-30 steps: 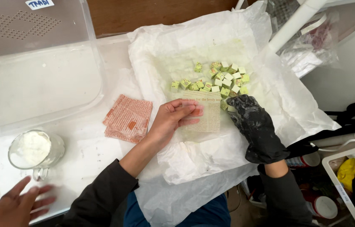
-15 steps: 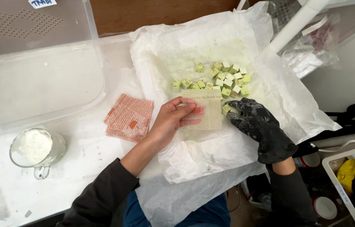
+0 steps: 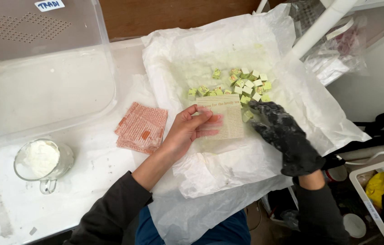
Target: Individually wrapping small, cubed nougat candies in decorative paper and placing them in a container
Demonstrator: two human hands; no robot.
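1. The landmark is the small printed paper sheet (image 3: 221,116), lying flat on the crumpled white wrapping paper (image 3: 255,41) that covers the right part of the table (image 3: 87,181).
2. Far left of the sheet, a glass cup (image 3: 42,162) with white powder stands on the table.
3. Above the cup, well left of the sheet, is a big clear plastic tub (image 3: 42,90).
4. Just left of the sheet lies a stack of orange-printed paper squares (image 3: 141,128), on the table beside the edge of the wrapping paper.
5. The left hand (image 3: 187,131), bare, lies on the sheet's left half; its fingers are stretched flat and pressed down on the paper, not pinching it.
6. Right above the sheet, touching its upper edge, is a heap of small pale green and white cubes (image 3: 242,84) on the wrapping paper.
7. The right hand (image 3: 285,136), in a black glove, is at the sheet's right edge. Its fingertips are drawn together at a green cube (image 3: 247,115) by the sheet's right edge, just below the heap; whether they fully pinch it I cannot tell.
8. Far right of the sheet, past the wrapping paper, a white wire basket (image 3: 373,204) with a yellow thing in it stands lower down.
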